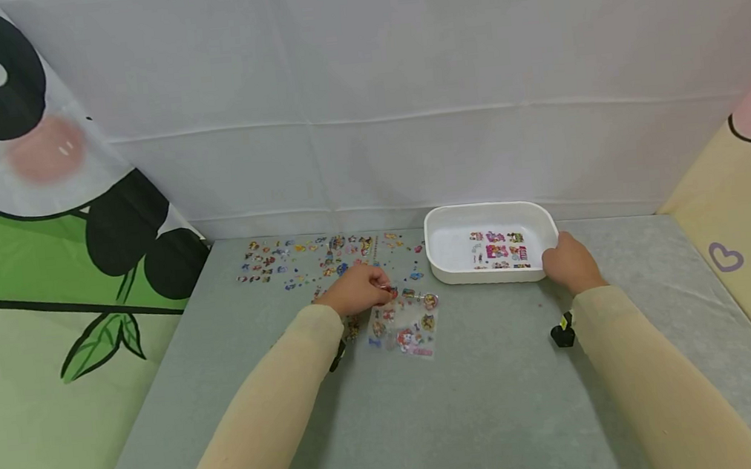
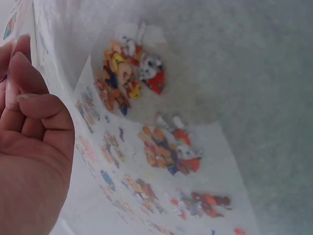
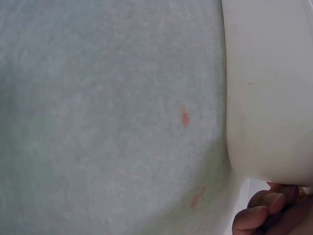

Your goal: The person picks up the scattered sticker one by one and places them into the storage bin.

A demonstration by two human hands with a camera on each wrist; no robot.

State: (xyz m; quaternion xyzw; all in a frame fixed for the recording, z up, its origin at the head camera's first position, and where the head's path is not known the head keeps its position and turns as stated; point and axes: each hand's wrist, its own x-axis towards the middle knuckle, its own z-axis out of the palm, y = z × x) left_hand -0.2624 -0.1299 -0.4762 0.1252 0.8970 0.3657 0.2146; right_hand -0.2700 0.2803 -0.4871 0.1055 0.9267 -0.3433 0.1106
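My left hand (image 1: 360,289) pinches a clear sticker sheet at its upper left, thumb against curled fingers. This sheet (image 1: 421,338), printed with small cartoon figures, spreads out to the right of and below the fingertips. In the left wrist view, the hand (image 2: 36,142) shows at the left edge beside printed cartoon puppies (image 2: 171,152). My right hand (image 1: 572,262) grips the right end of a white rectangular tray (image 1: 493,276). Pink and green sticker sheeting (image 1: 497,250) lies inside the tray. Only curled fingers (image 3: 257,218) show under the tray's end in the right wrist view.
More clear sheets with rows of tiny stickers (image 1: 264,263) lie on the grey tabletop (image 1: 465,420) at the back left, partly behind the left hand. A white cloth wall (image 1: 376,160) rises directly behind the tray. Printed cloths (image 1: 127,226) hang at both sides.
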